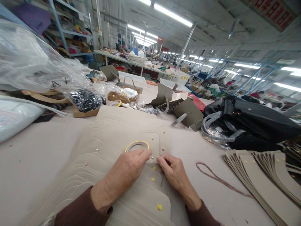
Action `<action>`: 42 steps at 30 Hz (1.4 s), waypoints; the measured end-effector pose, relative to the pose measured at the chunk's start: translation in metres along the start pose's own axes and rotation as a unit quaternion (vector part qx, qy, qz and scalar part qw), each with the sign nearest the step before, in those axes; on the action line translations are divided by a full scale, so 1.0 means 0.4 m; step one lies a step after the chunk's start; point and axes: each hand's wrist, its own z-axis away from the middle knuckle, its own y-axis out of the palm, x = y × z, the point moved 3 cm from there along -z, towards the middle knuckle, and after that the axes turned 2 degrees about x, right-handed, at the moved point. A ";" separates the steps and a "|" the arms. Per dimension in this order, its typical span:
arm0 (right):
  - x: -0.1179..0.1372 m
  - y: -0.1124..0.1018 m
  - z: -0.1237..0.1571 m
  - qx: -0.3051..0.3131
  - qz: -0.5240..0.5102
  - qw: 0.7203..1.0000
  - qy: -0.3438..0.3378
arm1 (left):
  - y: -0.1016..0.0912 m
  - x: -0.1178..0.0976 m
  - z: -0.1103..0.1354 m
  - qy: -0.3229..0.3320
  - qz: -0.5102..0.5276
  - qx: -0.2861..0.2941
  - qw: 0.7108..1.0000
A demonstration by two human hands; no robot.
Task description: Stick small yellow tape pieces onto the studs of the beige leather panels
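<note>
Long rows of fluorescent tubes (172,15) light the factory hall around our pale workbench (42,163). Our left hand (124,169) lies on a fanned stack of taupe leather panels (117,147), its fingers together and closed around nothing, their tips at the lower edge of a thin yellow ring (137,145). Our right hand (172,175) is bent downward just beside it, and its fingertips (162,159) meet the panel near a brass stud (152,158); we cannot tell whether they pinch anything. A thin dark thread (161,179) seems to hang below them. The stack runs beneath both hands, spreading toward 9 o'clock, and a yellow dot (159,207) sits on it at 6 o'clock, between our brown sleeves (80,208). At 3 o'clock lies a loop of brown cord (218,177), with a second fan of panels (265,179) at 4 o'clock. Olive leather bag pieces (188,113) lie at 1 o'clock, a black bag (256,125) at 2 o'clock, and a cardboard tray (123,95) at 12 o'clock. Clear plastic sheeting (28,56) is heaped at 10 o'clock, and metal shelving (68,31) stands beyond it at 11 o'clock. Co-workers (256,94) sit far off at 2 o'clock.
</note>
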 end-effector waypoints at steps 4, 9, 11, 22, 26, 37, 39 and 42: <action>0.018 -0.005 0.002 -0.048 -0.087 0.994 -0.055 | 0.006 -0.004 0.014 0.046 0.024 -0.033 0.998; 0.074 0.007 0.014 -0.038 -0.049 0.978 -0.198 | 0.016 -0.010 0.020 0.049 0.011 -0.042 0.998; 0.082 0.013 0.015 -0.044 -0.025 0.974 -0.220 | 0.017 -0.015 0.020 0.055 0.008 -0.045 0.997; 0.076 0.024 0.025 -0.120 0.011 0.975 -0.189 | 0.009 -0.024 0.012 0.005 0.012 0.045 0.999; 0.065 0.033 0.015 -0.074 -0.189 0.978 0.037 | -0.003 -0.035 0.002 0.035 -0.014 -0.014 0.999; 0.002 0.037 -0.014 -0.066 -0.376 0.901 0.209 | -0.002 -0.063 0.005 0.067 -0.021 -0.078 0.995; -0.018 0.029 -0.016 -0.028 -0.358 0.909 0.210 | 0.008 -0.050 -0.001 0.018 -0.051 -0.036 0.998; -0.034 0.024 -0.016 0.015 -0.321 0.927 0.193 | 0.021 -0.028 -0.017 -0.049 -0.115 0.071 0.990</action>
